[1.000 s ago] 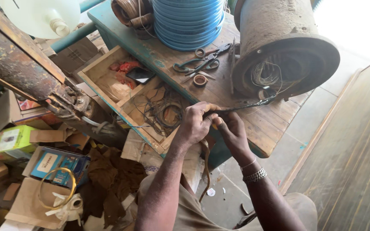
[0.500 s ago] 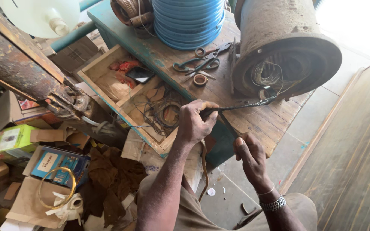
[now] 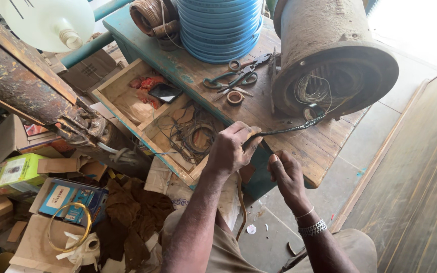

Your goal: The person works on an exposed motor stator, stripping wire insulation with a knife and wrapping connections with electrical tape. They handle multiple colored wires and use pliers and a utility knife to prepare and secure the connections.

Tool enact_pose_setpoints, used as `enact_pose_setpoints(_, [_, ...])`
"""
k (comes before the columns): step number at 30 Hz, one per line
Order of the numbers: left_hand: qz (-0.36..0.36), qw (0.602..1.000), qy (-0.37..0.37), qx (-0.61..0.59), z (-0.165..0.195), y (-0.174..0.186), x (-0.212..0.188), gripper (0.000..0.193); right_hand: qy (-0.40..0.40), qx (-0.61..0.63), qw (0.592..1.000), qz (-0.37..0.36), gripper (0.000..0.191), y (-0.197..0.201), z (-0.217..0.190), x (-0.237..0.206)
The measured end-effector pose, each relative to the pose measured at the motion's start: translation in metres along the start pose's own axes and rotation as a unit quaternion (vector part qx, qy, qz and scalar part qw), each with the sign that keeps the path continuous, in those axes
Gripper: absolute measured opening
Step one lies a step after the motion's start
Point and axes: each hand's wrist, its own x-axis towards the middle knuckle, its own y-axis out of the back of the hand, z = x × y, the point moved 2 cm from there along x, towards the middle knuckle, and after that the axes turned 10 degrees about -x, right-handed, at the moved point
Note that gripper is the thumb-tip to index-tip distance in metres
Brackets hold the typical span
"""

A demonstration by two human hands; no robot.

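blue coil stack (image 3: 219, 28) and pale plastic vessel (image 3: 46, 20) cropped by top edge

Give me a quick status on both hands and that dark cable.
Left hand closed on dark cable, which runs taut to the big motor housing. Right hand open below it, off the cable. Scissors and tape roll lie beyond on bench, clear.

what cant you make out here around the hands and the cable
Head view only:
- Left hand closes over the dark cable; the fingers hide how it is gripped.
- Where the cable joins the rusty drum is lost in shadow among the wire coils.
- The strap hanging below the left hand: its top end is hidden by the hand.
- Right hand: only its back shows, so the palm and anything in it is hidden.
- The tangle in the wooden tray is too fine to sort.
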Motion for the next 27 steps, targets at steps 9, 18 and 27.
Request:
enact_pose_setpoints(9, [-0.011, 0.98, -0.097, 0.173, -0.041, -0.033, -0.011, 0.02, 0.04, -0.03, 0.999, 0.011, 0.036, -0.012, -0.008, -0.03])
enact_pose_setpoints(18, [-0.102, 0.991, 0.062, 0.068, -0.039, -0.031, -0.002, 0.019, 0.027, 0.047, 0.998, 0.029, 0.031, 0.003, 0.006, -0.022])
enact_pose_setpoints(27, [-0.015, 0.989, 0.119, -0.087, -0.025, 0.013, 0.011, 0.016, 0.022, 0.061, 0.997, 0.038, 0.029, 0.009, 0.003, -0.038])
